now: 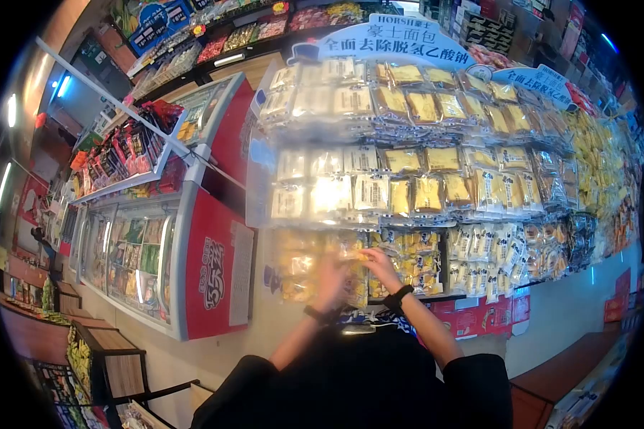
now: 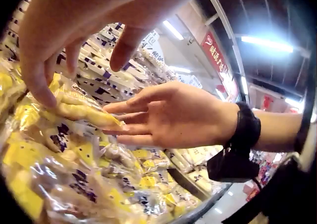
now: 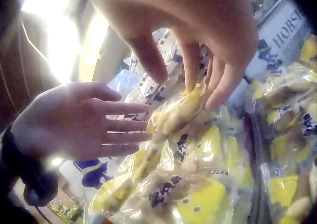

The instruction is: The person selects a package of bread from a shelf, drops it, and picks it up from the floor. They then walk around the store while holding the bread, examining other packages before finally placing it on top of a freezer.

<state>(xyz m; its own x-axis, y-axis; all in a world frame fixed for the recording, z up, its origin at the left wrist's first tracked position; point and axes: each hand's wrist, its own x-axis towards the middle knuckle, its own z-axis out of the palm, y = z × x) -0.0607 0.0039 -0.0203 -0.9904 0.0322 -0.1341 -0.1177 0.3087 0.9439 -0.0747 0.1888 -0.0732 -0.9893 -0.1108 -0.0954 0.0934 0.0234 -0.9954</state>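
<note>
At the left, a freezer with a red end panel (image 1: 215,279) is seen beside the bread display. Right of it, the left hand (image 1: 333,280) is held over the near row, its fingers extended and spread, with fingertips laid against one end of a yellow-and-clear packet (image 3: 178,112). The packet is placed between the two hands, on top of a pile of similar yellow packets (image 3: 203,196). It is judged to be light and soft, easily squashed, with a slick, crinkly film; it is best taken by the flat sealed ends or cradled from beneath, not squeezed at the middle. The packet's other end is touched by the right hand (image 1: 383,268), its fingers mostly straight and the thumb held apart; no firm pinch is shown. Farther right, white packets (image 1: 472,250) are stacked in the near row.
</note>
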